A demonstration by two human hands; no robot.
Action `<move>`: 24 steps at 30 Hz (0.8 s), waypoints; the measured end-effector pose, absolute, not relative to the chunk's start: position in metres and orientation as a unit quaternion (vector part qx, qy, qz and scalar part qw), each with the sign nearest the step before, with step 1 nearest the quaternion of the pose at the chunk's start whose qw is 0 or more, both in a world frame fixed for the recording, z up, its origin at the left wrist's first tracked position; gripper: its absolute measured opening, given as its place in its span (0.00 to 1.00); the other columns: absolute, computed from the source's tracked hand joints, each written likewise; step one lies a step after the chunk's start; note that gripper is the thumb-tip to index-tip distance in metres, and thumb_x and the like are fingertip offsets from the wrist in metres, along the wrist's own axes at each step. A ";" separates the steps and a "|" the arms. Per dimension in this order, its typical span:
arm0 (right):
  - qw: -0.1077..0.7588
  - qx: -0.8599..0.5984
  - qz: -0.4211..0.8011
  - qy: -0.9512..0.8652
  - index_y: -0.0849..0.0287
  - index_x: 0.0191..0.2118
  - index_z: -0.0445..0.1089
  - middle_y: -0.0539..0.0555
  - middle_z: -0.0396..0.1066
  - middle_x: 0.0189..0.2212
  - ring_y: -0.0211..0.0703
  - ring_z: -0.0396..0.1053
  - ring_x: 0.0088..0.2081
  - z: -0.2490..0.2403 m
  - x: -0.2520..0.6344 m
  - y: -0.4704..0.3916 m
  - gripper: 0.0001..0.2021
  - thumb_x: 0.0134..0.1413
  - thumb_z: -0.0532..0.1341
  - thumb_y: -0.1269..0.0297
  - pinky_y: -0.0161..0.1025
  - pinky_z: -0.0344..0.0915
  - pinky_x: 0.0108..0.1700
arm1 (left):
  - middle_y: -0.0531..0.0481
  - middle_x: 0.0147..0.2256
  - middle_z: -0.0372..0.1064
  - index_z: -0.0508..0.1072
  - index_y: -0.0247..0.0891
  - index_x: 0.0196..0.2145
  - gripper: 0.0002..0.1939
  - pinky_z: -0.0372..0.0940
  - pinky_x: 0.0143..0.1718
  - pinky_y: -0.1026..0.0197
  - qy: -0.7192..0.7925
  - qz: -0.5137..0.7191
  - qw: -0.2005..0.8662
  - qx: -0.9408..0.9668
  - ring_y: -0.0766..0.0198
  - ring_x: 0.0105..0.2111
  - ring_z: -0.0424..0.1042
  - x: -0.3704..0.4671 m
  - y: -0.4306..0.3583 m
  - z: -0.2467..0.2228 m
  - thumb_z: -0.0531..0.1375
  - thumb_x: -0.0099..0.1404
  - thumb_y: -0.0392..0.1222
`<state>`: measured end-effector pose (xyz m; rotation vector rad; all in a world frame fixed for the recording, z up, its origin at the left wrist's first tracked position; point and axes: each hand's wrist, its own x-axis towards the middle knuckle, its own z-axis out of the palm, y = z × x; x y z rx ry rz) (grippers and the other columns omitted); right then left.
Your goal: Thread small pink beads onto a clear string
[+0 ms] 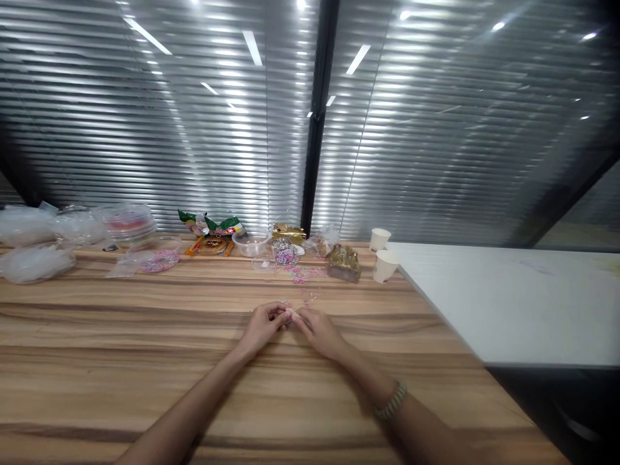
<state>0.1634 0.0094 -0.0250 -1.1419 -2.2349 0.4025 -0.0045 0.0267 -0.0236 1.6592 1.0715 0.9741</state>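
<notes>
My left hand (267,325) and my right hand (318,330) meet above the wooden table, fingertips touching. The fingers of both are closed in a pinch around something small that I cannot make out. Just beyond them a few small pink and pale pieces (310,296) lie scattered, perhaps paper clips. Farther back, more of these pieces (299,274) are strewn in front of a clear container (285,252) filled with the same kind. A bracelet (391,402) circles my right wrist.
Two paper cups (386,265) stand at the back right, beside a gold-wrapped block (344,264). A clear bowl (250,243), green snack packets (213,224) and a lid with pink pieces (161,259) line the back. Plastic bags (36,263) lie at left. A white table (523,303) adjoins at right.
</notes>
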 end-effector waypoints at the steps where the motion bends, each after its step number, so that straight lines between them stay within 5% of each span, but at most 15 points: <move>1: 0.295 -0.430 0.151 -0.840 0.60 0.35 0.66 0.54 0.70 0.32 0.40 0.66 0.32 -0.025 0.163 0.010 0.12 0.60 0.47 0.64 0.34 0.58 0.34 | 0.50 0.21 0.67 0.72 0.32 0.28 0.15 0.58 0.25 0.66 0.432 0.394 0.452 0.674 0.68 0.21 0.63 -0.005 0.027 -0.024 0.58 0.55 0.49; 24: 0.279 -0.437 0.156 -0.840 0.59 0.35 0.65 0.54 0.70 0.31 0.40 0.66 0.32 -0.026 0.164 0.010 0.12 0.60 0.47 0.64 0.34 0.59 0.35 | 0.50 0.21 0.66 0.69 0.32 0.26 0.13 0.58 0.26 0.65 0.427 0.394 0.445 0.682 0.67 0.22 0.63 -0.004 0.026 -0.026 0.56 0.56 0.47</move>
